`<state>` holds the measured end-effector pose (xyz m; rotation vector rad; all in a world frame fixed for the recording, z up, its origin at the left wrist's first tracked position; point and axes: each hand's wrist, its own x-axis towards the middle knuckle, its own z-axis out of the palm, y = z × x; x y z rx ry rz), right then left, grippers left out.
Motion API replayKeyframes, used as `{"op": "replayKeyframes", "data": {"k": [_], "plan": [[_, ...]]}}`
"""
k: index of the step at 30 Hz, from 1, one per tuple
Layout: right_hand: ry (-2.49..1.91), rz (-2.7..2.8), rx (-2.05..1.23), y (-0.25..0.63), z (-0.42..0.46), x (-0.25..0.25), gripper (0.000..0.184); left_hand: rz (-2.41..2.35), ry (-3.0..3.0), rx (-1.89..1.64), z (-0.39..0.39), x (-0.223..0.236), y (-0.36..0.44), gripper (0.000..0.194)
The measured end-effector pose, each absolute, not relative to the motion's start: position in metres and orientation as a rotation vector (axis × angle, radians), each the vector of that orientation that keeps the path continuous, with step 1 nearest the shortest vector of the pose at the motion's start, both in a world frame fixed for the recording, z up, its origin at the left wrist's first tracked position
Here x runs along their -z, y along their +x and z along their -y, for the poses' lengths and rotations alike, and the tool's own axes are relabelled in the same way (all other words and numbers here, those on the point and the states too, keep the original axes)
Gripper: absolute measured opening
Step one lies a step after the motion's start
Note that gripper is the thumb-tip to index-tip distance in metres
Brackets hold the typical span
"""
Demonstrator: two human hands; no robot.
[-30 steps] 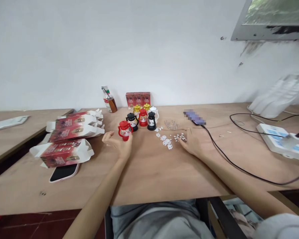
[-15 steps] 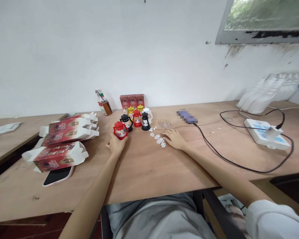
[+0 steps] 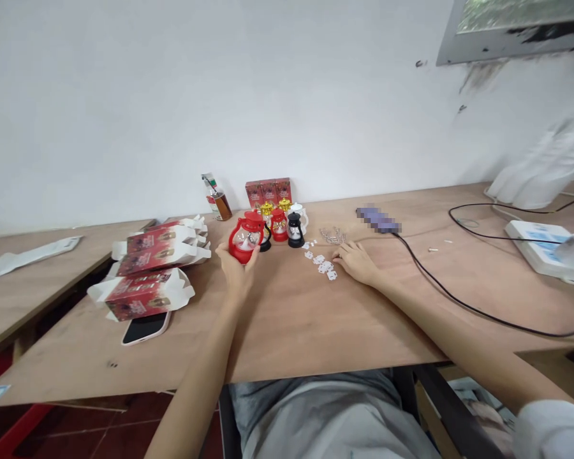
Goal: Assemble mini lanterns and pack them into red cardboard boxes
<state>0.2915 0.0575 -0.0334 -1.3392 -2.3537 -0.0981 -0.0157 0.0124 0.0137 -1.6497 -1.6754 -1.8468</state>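
Observation:
My left hand grips a small red lantern with a clear body, raised and tilted, its top toward the back. Behind it, small lanterns stand in a cluster: a red lantern, a black lantern, a white lantern and gold lanterns; another black one is mostly hidden by the held lantern. My right hand lies on the table with fingers stretched out, holding nothing that I can see. Its fingertips are beside several white tags and a small pile of thin metal pieces.
Opened red-and-white cartons lie at left, partly over a phone. Small red boxes and a bottle stand by the wall. At right are a blurred purple device, its black cable and a white power strip.
My left hand has raised the red lantern and tilted it. My right hand stays beside the white tags, its fingers slightly more drawn in. The view has shifted left.

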Motion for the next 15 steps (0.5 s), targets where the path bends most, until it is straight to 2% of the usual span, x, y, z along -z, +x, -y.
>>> {"op": "replayKeyframes", "data": {"k": [5, 10, 15], "plan": [[-1.398, 2.351, 0.056, 0.295, -0.059, 0.035, 0.031, 1.469, -1.849, 1.614, -0.007, -0.017, -0.014, 0.034], [-1.439, 2.263, -0.008, 0.297, -0.054, 0.029, 0.033, 1.409, -1.828, 1.699, -0.001, -0.015, -0.001, 0.050], [-1.263, 2.017, -0.046, 0.289, -0.039, 0.024, 0.031, 1.404, -1.962, 1.499, 0.008, -0.014, 0.017, 0.044]]}}
